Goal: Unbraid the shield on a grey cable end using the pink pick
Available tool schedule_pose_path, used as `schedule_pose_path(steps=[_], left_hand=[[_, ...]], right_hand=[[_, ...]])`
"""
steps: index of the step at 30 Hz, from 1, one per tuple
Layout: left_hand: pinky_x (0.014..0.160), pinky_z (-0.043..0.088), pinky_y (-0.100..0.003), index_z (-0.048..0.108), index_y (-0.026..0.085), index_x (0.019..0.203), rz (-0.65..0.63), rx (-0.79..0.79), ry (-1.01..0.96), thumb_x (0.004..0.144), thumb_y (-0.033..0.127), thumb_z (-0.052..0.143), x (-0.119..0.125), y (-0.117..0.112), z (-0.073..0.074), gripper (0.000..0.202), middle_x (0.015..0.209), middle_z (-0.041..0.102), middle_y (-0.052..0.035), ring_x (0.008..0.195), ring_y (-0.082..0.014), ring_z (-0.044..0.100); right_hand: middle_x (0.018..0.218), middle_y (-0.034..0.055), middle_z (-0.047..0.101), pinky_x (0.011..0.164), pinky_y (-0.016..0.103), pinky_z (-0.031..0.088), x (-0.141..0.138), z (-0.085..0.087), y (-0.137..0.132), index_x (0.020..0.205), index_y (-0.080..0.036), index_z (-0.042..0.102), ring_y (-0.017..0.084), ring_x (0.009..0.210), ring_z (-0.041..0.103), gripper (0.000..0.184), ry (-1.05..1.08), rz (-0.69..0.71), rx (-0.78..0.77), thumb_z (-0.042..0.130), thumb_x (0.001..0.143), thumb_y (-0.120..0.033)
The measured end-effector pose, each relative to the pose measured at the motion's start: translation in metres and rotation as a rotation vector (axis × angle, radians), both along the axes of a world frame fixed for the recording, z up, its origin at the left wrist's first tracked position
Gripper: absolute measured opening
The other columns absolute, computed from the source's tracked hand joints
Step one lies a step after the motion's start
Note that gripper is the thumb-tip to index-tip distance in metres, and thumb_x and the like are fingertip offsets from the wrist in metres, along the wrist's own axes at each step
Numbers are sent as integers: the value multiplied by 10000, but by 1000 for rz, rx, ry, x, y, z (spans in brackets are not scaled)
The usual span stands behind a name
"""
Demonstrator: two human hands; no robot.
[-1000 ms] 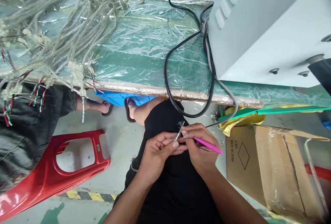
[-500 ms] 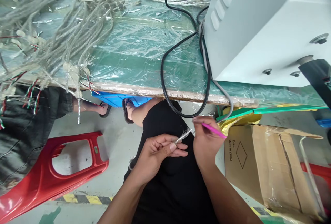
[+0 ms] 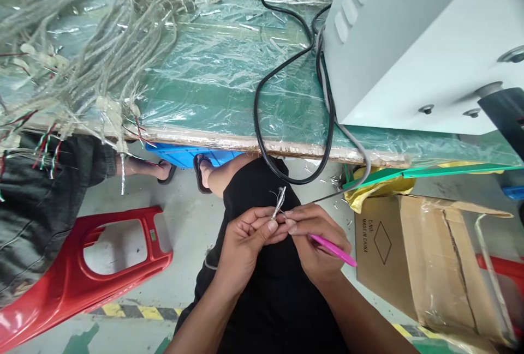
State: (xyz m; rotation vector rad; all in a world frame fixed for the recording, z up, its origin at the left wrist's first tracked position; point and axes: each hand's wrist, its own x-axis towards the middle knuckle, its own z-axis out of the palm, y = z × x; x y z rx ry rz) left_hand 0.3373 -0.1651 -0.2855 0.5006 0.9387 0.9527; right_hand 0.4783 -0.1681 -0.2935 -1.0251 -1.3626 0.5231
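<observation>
Over my lap, my left hand pinches a cable between thumb and fingers. Its frayed, silvery braided strands point up past the fingertips. My right hand meets it from the right, thumb and forefinger closed beside the base of the strands. Tucked in that hand is a slim pink tool, its handle end sticking out to the lower right. The tip of the tool is hidden by my fingers, so I cannot tell its kind.
Clear braided cables with red, green and white wire ends heap on the film-covered table. A black cord loops over its edge beside a white machine. Around me are a cardboard box, a red stool and another person's leg.
My right hand has come down and left to meet the left hand at the cable. The braided strands have swung from slanting right to nearly upright.
</observation>
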Motion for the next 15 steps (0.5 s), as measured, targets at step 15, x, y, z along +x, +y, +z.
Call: schedule_pose_path(steps=[15], left_hand=[[808, 615, -253, 757, 184, 1003, -11, 20, -6, 864, 182, 735, -2, 0, -2, 141, 908, 829, -36, 894, -201, 771]], right_hand=[[855, 22, 741, 689, 334, 627, 1, 1, 0, 816, -242, 722, 169, 778, 726, 282, -18, 62, -34, 669, 781, 32]])
